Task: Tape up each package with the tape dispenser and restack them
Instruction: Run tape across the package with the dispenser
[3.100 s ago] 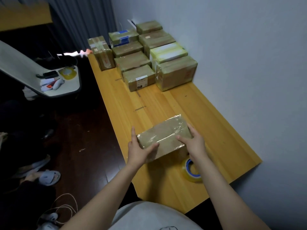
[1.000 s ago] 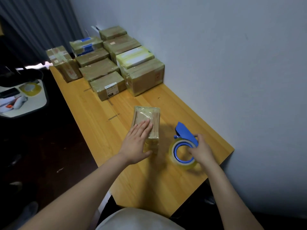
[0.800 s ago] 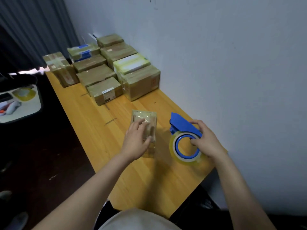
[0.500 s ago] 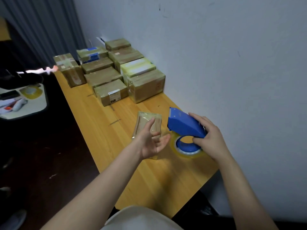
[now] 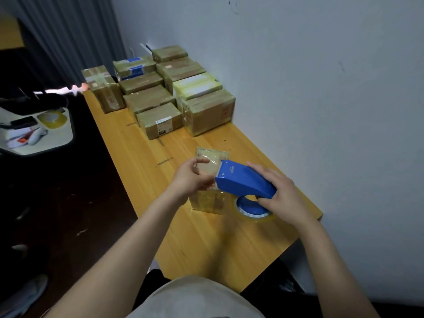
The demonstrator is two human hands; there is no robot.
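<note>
A small brown package [image 5: 210, 201] wrapped in clear tape stands on end on the wooden table [image 5: 218, 246]. My right hand [image 5: 283, 198] grips the blue tape dispenser [image 5: 244, 181] by its handle and holds it over the package, cutter end pointing left. Its yellowish tape roll [image 5: 255, 215] hangs low by the table's right edge. My left hand [image 5: 191, 179] is at the dispenser's front and pinches the loose tape end [image 5: 206, 167] between thumb and fingers, just above the package top.
Several taped packages [image 5: 160, 99] sit in rows at the table's far end against the grey wall. A white side table [image 5: 46, 136] on the left holds a tape roll and small items. Dark floor lies left of the table.
My right hand has lifted the dispenser off the table and swung it over the package. My left hand has left the package top and taken the tape end.
</note>
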